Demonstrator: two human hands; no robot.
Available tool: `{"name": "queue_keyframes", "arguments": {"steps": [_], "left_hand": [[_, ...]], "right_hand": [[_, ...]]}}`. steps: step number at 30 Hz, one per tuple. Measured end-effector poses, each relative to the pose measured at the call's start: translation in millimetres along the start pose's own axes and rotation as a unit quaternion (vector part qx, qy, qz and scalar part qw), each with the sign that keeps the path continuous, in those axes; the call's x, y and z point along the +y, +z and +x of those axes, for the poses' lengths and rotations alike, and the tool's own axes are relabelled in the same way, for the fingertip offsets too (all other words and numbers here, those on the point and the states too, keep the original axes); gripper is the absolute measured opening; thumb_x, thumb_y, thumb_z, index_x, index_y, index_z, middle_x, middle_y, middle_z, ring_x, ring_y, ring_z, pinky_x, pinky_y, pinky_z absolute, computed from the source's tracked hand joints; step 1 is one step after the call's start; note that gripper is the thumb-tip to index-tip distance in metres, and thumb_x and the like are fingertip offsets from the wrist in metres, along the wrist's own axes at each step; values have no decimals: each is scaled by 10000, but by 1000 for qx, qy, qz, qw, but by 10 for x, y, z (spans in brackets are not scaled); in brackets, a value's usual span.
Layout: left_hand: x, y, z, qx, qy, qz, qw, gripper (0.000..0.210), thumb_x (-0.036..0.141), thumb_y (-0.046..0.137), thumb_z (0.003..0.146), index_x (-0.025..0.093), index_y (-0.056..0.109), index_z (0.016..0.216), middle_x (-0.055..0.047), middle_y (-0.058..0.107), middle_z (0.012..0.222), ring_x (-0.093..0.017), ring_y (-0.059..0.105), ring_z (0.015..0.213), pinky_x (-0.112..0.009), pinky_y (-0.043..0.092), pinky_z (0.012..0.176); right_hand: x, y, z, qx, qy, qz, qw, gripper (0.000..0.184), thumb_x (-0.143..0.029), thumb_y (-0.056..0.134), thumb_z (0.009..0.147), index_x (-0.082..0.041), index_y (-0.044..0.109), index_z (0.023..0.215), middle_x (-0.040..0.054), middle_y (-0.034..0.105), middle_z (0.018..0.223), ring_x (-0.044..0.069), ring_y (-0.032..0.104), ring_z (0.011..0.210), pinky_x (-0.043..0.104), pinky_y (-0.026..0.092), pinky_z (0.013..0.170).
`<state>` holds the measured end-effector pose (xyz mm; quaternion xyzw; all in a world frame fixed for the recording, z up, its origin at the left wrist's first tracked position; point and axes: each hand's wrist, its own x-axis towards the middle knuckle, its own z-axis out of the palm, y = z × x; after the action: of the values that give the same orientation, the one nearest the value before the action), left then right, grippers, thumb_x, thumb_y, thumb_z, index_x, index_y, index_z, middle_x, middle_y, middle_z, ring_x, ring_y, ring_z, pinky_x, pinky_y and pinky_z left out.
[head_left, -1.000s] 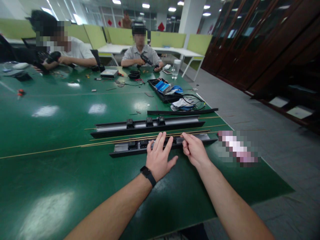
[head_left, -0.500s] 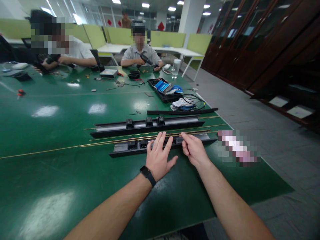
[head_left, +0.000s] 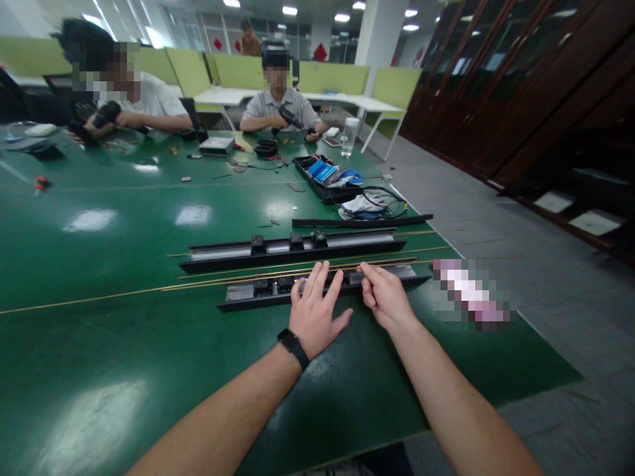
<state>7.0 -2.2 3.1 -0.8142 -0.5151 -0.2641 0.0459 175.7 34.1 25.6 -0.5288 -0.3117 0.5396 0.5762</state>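
Observation:
My left hand (head_left: 317, 314), with a dark watch on the wrist, lies spread over the nearer black channel (head_left: 243, 295), its fingertips at several thin brass rods (head_left: 198, 284). To its right, my right hand (head_left: 387, 295) is closed in a pinch on one brass rod at the channel's far side. Small black blocks (head_left: 262, 286) sit inside this channel; some are partly hidden behind my left fingers. A second black channel (head_left: 223, 253), with a pale inner face and three black blocks, lies parallel just beyond the rods.
A narrow black strip (head_left: 362, 221) lies past the channels. Beyond it are gloves (head_left: 364, 205) and a black tray (head_left: 332, 193) with blue items. A blurred-out pink item (head_left: 471, 291) is near the table's right edge. Two people sit across the green table (head_left: 124, 264) with dark power tools.
Both my hands and the channels stay in place. Across the table, the person at the left has shifted slightly.

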Motion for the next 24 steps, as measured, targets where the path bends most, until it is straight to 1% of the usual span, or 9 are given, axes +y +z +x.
{"name": "queue_keyframes", "arguments": {"steps": [6,14,24], "left_hand": [[-4,-3,-1,-2,2,-1,1000,719,564,577,878,257,407,1507,-105,263,1641,-275,249,1514,-485,280,1146],[-4,1,0,-5,0,-5,1000,714,566,563,886,260,399,1510,-103,246,1647,-269,227,1522,-493,279,1146],[7,-6,4,0,-1,-3,1000,730,558,590,869,260,405,1509,-108,262,1641,-293,255,1511,-489,289,1136]], "right_hand": [[11,-11,13,2,-2,5,1000,338,-443,792,758,-150,652,851,-62,513,460,39,353,271,155,183,274],[17,-19,12,-2,-5,2,1000,344,-446,795,757,-148,649,849,-61,515,458,39,350,265,153,186,270],[28,-28,30,-5,-9,-21,1000,388,-498,782,761,-144,666,871,-52,529,472,47,364,267,163,184,266]]}}
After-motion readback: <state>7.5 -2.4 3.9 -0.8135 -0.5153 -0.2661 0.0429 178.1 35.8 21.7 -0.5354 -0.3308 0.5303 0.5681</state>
